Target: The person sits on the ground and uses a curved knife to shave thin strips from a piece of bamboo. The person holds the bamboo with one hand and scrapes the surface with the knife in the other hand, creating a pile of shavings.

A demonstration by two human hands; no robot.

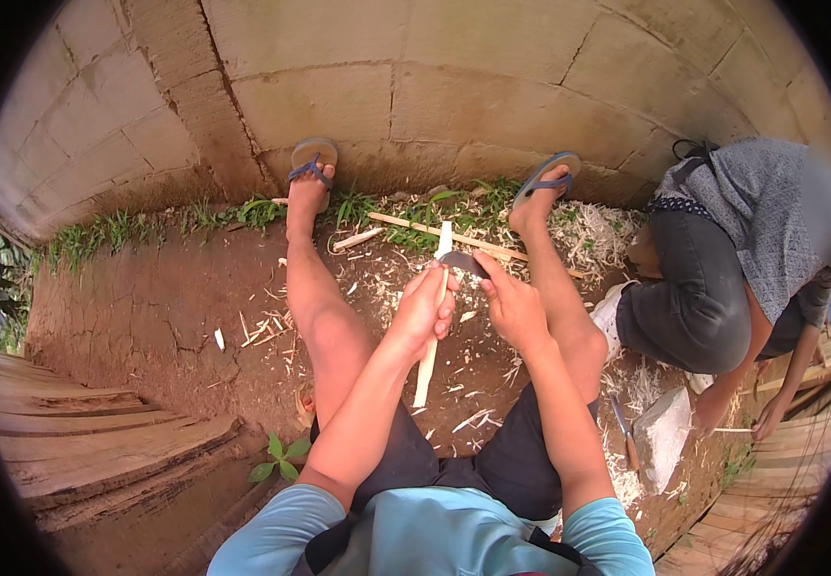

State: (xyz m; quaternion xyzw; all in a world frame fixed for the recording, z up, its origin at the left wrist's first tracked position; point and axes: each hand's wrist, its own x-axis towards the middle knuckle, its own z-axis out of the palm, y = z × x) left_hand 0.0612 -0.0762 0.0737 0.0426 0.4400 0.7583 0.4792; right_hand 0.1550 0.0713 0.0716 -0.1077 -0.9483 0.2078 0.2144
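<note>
My left hand [425,305] is closed around a pale strip of wood [428,370], held between my legs above the ground. The strip's upper end sticks out past my fist, and its lower end hangs below it. In my right hand [513,305] is a knife with a dark, curved blade [463,262]; its handle is hidden in my grip. The blade lies against or very near the upper part of the strip, just above my left fist. Whether it is cutting in, I cannot tell.
Wood shavings [598,240] litter the dirt. A long stick [444,233] lies beyond my hands by the block wall [492,106]. At right a person [713,250] crouches near a pale stone [663,437] and a wooden-handled knife [627,437]. Planks [89,422] are stacked at left.
</note>
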